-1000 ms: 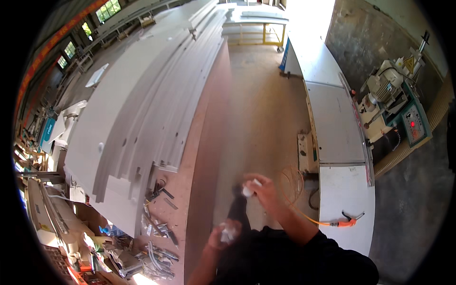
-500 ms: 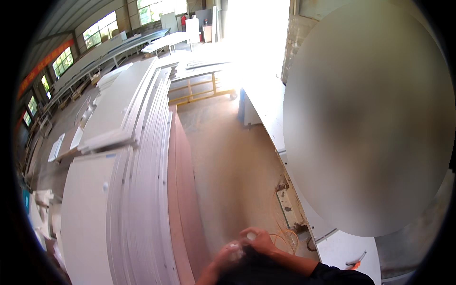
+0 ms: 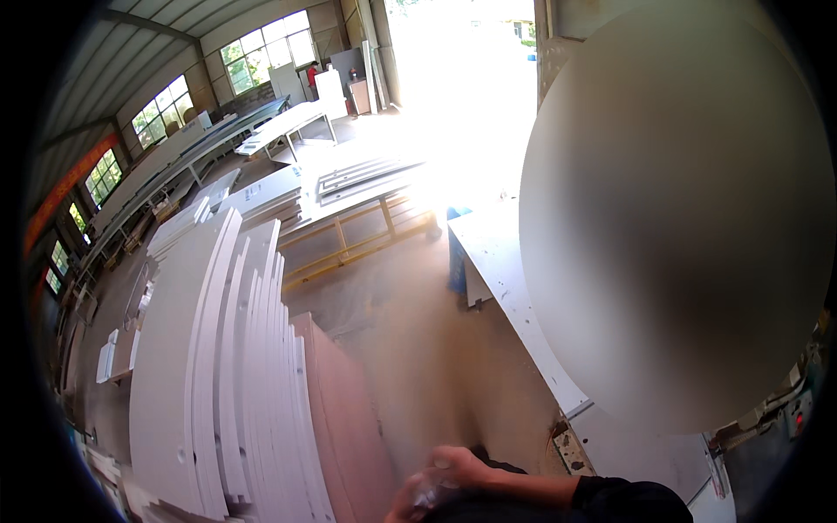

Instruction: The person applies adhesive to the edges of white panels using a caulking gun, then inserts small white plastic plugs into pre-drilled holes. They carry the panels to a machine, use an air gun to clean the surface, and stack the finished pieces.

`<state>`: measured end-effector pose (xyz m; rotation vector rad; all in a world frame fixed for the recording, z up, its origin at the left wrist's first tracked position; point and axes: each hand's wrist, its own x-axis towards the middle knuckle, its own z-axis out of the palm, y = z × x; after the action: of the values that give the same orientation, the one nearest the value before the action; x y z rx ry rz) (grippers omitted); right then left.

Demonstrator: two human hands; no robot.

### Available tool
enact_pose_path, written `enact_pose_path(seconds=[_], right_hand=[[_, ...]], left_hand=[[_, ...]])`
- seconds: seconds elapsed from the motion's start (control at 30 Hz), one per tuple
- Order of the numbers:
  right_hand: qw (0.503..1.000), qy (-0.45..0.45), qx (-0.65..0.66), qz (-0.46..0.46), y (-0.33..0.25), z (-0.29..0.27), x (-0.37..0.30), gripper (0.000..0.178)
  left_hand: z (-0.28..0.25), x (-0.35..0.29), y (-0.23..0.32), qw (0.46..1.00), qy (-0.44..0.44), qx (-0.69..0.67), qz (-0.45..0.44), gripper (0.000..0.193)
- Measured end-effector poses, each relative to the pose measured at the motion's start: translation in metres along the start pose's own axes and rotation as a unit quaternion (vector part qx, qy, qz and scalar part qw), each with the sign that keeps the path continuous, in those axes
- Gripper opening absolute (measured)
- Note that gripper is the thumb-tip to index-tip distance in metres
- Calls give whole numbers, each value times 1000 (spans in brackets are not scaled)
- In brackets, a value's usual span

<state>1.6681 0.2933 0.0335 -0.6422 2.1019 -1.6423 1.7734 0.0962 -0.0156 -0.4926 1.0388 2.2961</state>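
Note:
My right hand (image 3: 466, 467) and my left hand (image 3: 408, 501) are close together at the lower edge, in front of my body. The right hand's fingers are curled in toward the left. Between the hands is a small pale, shiny bit, too blurred to name. The left hand is partly cut off by the frame's edge, its fingers bent around the pale bit. Left of the hands rises a tall stack of white panels (image 3: 187, 349), with a pinkish block (image 3: 344, 418) along its near side.
A white worktable (image 3: 497, 261) runs along the right. A large blurred grey oval (image 3: 680, 227) hides much of that side. Ahead, a yellow-framed trolley (image 3: 344, 248) carries flat panels. Beyond it stand long benches (image 3: 292, 122) and a bright doorway (image 3: 462, 70). A person in red (image 3: 312, 77) is far off.
The view has tilted up and shifted, bringing more of the trolley and doorway into sight. My hands sit lower in the picture. The orange-handled tool on the table is no longer in view.

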Motion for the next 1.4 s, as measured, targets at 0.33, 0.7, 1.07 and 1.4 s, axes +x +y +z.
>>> enact_pose_path(seconds=[0.33,0.7,1.07,1.4], right_hand=[[943,-243,210,81,21,-127,319,24],[963,12,171,209,42,-276,596,20],[985,-87,50,141,106,-357,938,28],[954,-155,131,222,65,-461,1268,22]], left_hand=[[-74,204,218,996,6,-61,64,42],[-51,476,608,949,-292,-115,-20,41],[-115,677,861,960,-238,-138,56,40],[-197,752,997,941,-162,-270,126,44]])
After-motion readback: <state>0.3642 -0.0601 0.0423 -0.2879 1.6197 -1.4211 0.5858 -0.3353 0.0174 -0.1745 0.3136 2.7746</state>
